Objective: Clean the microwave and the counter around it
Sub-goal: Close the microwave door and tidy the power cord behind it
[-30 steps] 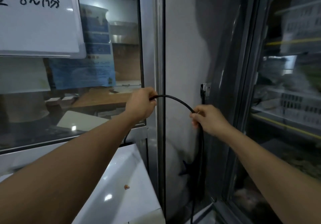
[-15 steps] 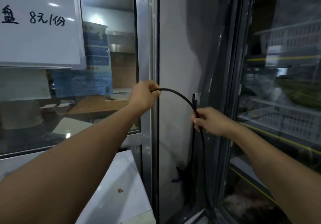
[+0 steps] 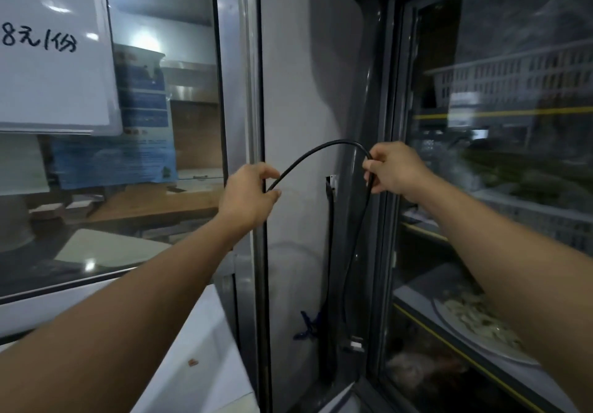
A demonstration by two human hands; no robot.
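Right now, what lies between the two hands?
In the head view, a black cable arches from the left hand to the right hand, against the grey wall panel.

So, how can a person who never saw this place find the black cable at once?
Look at the grey wall between the window and the glass-door fridge. The black cable arches there between the left hand and the right hand; no other cord is held.

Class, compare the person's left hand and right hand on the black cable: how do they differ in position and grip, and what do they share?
The left hand sits lower, in front of the metal window frame; the right hand sits higher, near the glass-door fridge. The left hand pinches the black cable where the arch starts; the right hand grips it where it bends over and drops down. Both hold the same cable, which arches between them.
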